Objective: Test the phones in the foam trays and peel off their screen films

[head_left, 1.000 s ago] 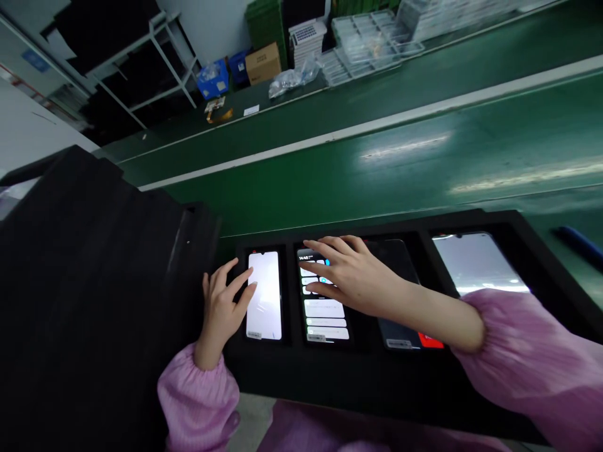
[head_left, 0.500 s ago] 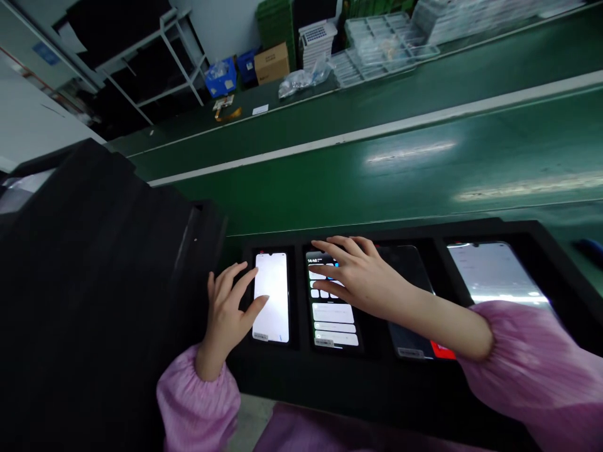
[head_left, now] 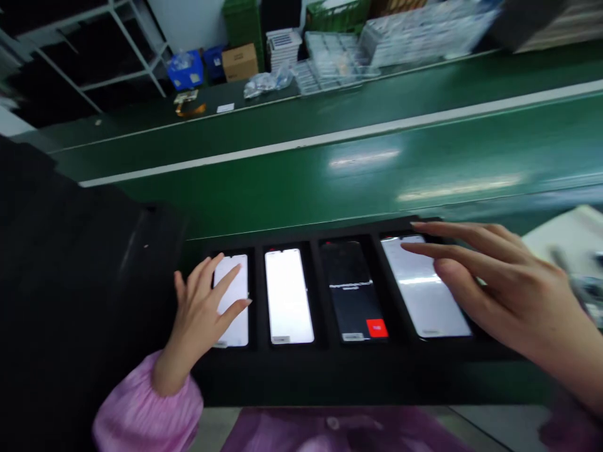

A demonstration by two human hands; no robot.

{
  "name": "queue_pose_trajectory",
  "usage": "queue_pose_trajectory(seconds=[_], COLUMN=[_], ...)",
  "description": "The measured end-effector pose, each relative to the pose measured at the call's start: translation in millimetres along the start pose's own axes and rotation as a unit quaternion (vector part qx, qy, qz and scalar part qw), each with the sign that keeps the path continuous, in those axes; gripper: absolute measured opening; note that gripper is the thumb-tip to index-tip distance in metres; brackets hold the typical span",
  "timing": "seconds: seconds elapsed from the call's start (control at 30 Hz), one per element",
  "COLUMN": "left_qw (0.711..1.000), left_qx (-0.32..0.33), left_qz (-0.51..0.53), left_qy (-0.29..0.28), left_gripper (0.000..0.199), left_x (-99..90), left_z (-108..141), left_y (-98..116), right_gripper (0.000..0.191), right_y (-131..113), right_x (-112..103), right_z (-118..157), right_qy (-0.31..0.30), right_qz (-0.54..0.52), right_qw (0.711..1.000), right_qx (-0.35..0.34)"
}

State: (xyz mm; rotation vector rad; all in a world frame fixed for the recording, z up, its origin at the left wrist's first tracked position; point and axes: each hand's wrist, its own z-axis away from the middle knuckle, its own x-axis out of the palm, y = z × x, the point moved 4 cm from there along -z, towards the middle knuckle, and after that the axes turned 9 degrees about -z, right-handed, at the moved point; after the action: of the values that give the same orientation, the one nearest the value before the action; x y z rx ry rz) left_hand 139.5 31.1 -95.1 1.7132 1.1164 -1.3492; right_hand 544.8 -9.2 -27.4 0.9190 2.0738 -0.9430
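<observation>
Several smartphones lie face up in a row in a black foam tray (head_left: 282,361). My left hand (head_left: 202,307) is spread over the leftmost phone (head_left: 235,314), whose screen glows white; whether a fingertip touches the glass I cannot tell. The second phone (head_left: 289,295) is lit plain white. On the third phone (head_left: 355,301) the screen is dark, with a red square near its lower right corner. My right hand (head_left: 499,276), fingers apart and holding nothing, reaches over the rightmost phone (head_left: 424,289), its index fingertip at the upper part of that pale screen.
A green conveyor-like bench (head_left: 264,194) with a white strip runs behind the tray. Stacked black trays (head_left: 85,295) rise on the left. Along the back are a blue bin (head_left: 186,70), a cardboard box (head_left: 240,61) and clear plastic trays (head_left: 334,59). A whitish object (head_left: 565,232) lies at the right.
My right hand has moved right, from the second phone to the rightmost one. The second phone's screen went from a menu panel at 14:48 to plain white. The camera view has shifted right.
</observation>
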Motion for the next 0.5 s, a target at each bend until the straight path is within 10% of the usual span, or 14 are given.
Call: queue_pose_trajectory(seconds=[0.23, 0.5], left_qw=[0.994, 0.993], left_qx=[0.093, 0.114], left_qz=[0.036, 0.011], left_qy=[0.041, 0.029], left_gripper=[0.052, 0.036], left_x=[1.9, 15.1], left_z=[-3, -50], left_y=[59, 91], right_gripper=[0.038, 0.038], right_y=[66, 87], right_x=[-7, 25], right_z=[83, 74], right_qy=[-0.006, 0.002], right_qz=[0.038, 0.051], right_qw=[0.99, 0.989], right_qx=[0.135, 0.137])
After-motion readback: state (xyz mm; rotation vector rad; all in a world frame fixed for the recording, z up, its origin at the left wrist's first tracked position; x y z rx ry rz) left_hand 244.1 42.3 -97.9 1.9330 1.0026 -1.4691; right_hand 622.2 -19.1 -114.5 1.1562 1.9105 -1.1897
